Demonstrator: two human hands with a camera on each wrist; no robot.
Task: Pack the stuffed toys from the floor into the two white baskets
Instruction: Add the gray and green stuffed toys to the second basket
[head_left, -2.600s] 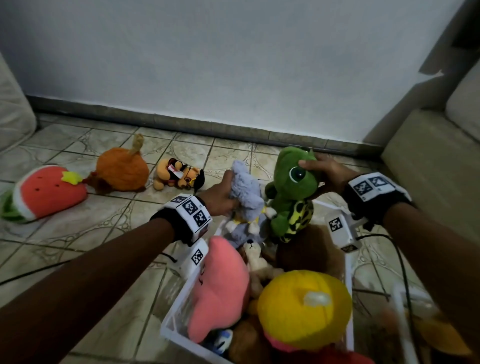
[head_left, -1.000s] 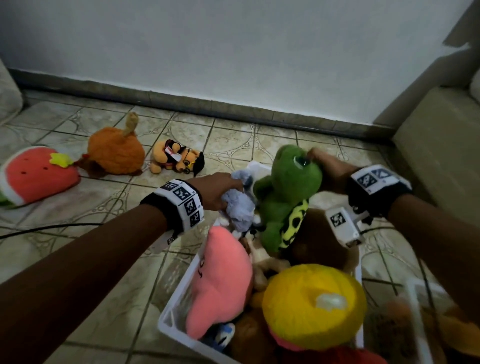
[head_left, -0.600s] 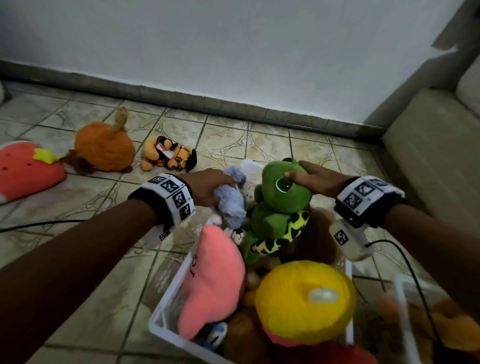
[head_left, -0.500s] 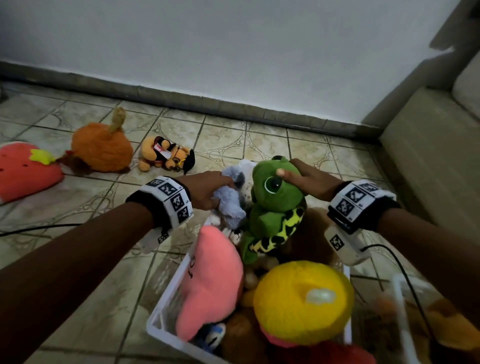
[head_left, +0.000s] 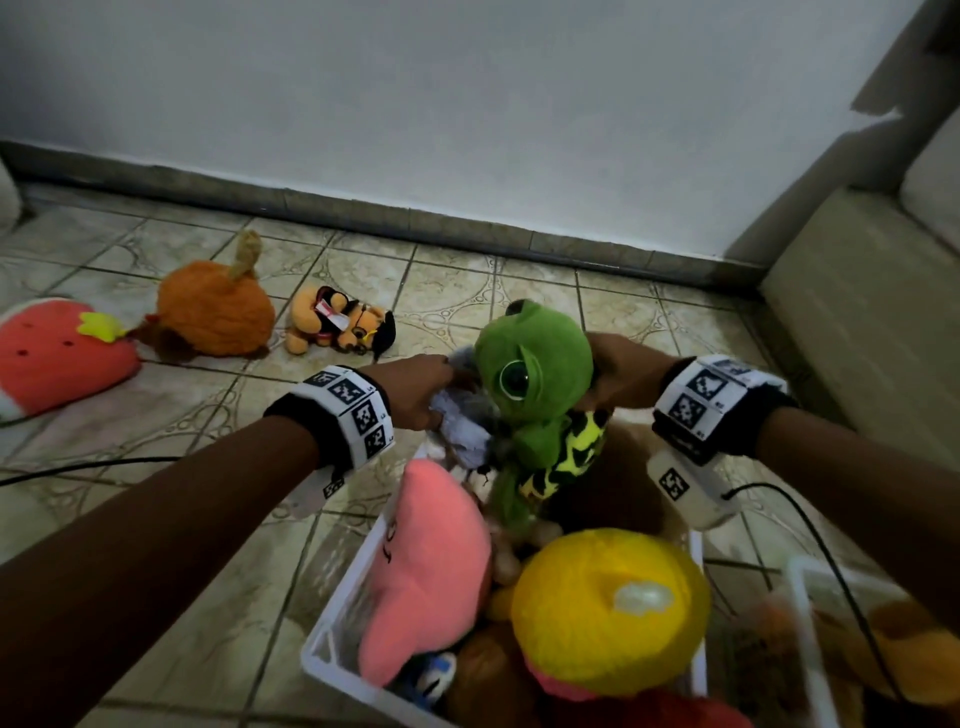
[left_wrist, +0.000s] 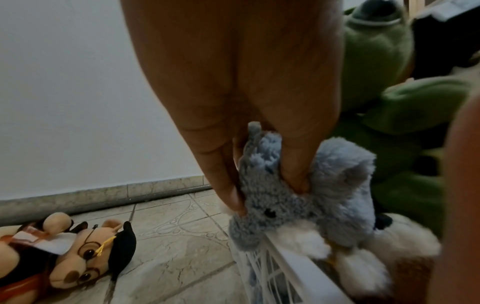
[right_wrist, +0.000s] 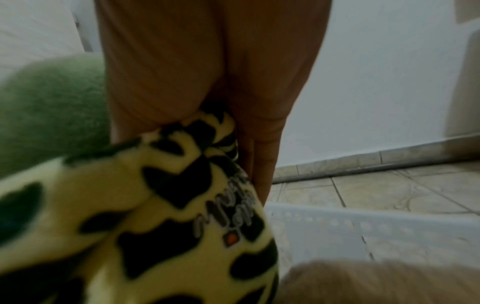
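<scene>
My left hand (head_left: 434, 389) grips a grey-blue plush (head_left: 462, 428) at the far left corner of the near white basket (head_left: 337, 670). In the left wrist view the fingers (left_wrist: 296, 176) dig into the grey-blue plush (left_wrist: 324, 197), which lies over the basket rim (left_wrist: 293, 265). A green turtle (head_left: 535, 374) stands upright at the basket's far end. My right hand (head_left: 615, 376) holds it from behind the head. In the right wrist view that hand (right_wrist: 226, 127) pinches the turtle's yellow-and-black shell (right_wrist: 168, 205). Pink (head_left: 431, 566) and yellow (head_left: 608, 608) plushes fill the basket.
On the tiles to the left lie a strawberry plush (head_left: 57, 353), an orange round plush (head_left: 213, 317) and a small bear with a black cap (head_left: 343, 325). A second white basket (head_left: 800, 582) stands at the right. A sofa (head_left: 872, 312) borders the right side. A black cable (head_left: 104, 464) crosses the floor.
My right hand has slid from the top of the turtle's head to behind it, onto the shell, and the turtle stands taller. My left hand keeps its grip on the grey-blue plush.
</scene>
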